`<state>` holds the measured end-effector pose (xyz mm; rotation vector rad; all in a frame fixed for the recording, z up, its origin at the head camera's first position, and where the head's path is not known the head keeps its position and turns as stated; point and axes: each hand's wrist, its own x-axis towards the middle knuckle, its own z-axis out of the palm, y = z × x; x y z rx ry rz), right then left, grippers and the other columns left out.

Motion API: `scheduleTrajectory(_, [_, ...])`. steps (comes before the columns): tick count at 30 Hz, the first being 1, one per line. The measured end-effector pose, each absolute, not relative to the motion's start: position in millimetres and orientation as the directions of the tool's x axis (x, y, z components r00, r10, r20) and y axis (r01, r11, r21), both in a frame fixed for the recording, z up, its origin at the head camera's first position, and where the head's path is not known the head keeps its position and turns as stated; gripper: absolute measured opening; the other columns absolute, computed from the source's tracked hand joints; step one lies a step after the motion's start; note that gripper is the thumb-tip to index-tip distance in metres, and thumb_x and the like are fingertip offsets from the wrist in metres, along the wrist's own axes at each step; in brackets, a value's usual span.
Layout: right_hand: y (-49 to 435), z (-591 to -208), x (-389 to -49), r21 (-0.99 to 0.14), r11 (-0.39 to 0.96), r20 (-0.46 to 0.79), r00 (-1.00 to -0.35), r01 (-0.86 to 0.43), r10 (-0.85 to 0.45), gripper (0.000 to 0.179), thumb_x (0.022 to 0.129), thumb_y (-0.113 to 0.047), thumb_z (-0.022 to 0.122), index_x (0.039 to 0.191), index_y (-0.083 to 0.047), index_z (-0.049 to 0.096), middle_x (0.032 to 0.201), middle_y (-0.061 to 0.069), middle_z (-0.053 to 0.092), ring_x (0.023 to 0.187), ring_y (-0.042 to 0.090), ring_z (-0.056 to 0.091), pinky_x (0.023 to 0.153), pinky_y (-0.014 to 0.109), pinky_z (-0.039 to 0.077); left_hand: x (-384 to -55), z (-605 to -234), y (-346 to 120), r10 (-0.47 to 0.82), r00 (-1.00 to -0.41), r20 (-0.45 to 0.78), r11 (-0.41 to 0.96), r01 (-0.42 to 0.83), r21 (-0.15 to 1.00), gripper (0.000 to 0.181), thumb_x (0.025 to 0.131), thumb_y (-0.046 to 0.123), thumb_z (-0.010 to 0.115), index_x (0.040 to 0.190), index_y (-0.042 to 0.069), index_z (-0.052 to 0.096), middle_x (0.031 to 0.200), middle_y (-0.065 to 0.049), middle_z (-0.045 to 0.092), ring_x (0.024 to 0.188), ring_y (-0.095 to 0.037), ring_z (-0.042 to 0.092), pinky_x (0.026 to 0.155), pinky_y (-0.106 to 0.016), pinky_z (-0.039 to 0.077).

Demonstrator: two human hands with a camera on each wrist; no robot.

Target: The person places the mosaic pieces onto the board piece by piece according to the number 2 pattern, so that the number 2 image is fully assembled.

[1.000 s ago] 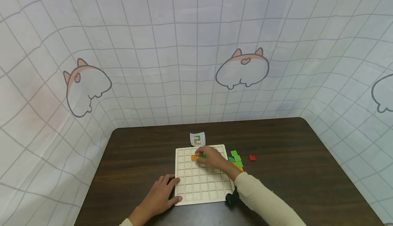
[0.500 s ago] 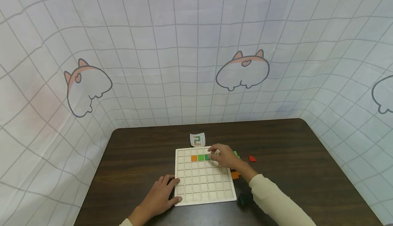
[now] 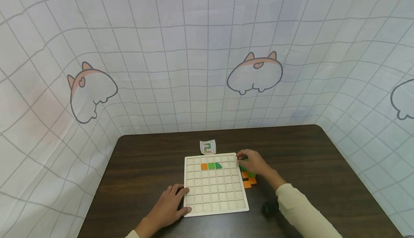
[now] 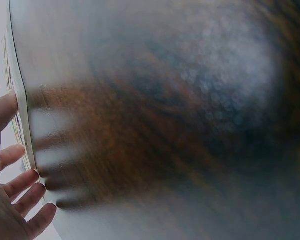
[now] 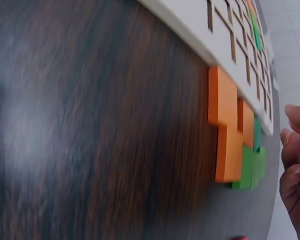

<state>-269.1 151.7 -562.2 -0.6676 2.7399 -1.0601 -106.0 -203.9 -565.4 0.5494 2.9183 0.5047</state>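
A cream gridded board [image 3: 215, 187] lies on the table. In one of its upper rows sit an orange square tile [image 3: 204, 166], a green square tile [image 3: 211, 166] and a dark green quarter-round tile [image 3: 218, 165], side by side. My left hand [image 3: 166, 205] rests at the board's left edge, fingers extended, thumb near the lower corner. Past the upper right edge, my right hand [image 3: 253, 162] hovers over loose tiles with its fingers bent and no tile visible between them. Orange tiles [image 5: 222, 95] and green tiles [image 5: 245, 170] lie there against the board, partly covered by that hand.
A small paper card [image 3: 207, 147] with a coloured grid pattern lies behind the board. The red tile [image 5: 240, 238] just shows at the bottom of the right wrist view. A black object [image 3: 269, 208] is beside the right forearm. A white gridded curtain [image 3: 174, 69] surrounds the table.
My right hand has let go of the dark green quarter-round tile beside the green square and moved right, off the board to the loose tiles. The left hand has stayed put.
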Motion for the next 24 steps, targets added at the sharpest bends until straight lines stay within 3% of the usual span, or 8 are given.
scheduleTrajectory(15, [172,-573,-274,-0.605,0.750,-0.020,-0.937,-0.267,-0.350,0.029,0.095,-0.021,0.071,0.122,-0.010,0.074,0.115,0.012,0.066,0.111,0.035,0.061,0.093,0.054,0.050,-106,-567,-205,0.371,-0.925,-0.080,0.879,0.322,0.351,0.063,0.092,0.050,0.068,0.143,0.017,0.052,0.142,-0.012,0.048,0.124,-0.031,0.050,0.097,-0.056,0.044])
scheduleTrajectory(24, [172,-572,-275,-0.589,0.780,-0.055,-0.951,-0.214,-0.303,0.028,0.093,-0.022,0.074,0.118,-0.010,0.076,0.114,0.014,0.065,0.102,0.029,0.062,0.084,0.047,0.051,-107,-569,-205,0.366,-0.927,-0.078,0.883,0.320,0.344,0.063,0.092,0.051,0.068,0.143,0.018,0.052,0.143,-0.012,0.048,0.124,-0.030,0.050,0.097,-0.056,0.045])
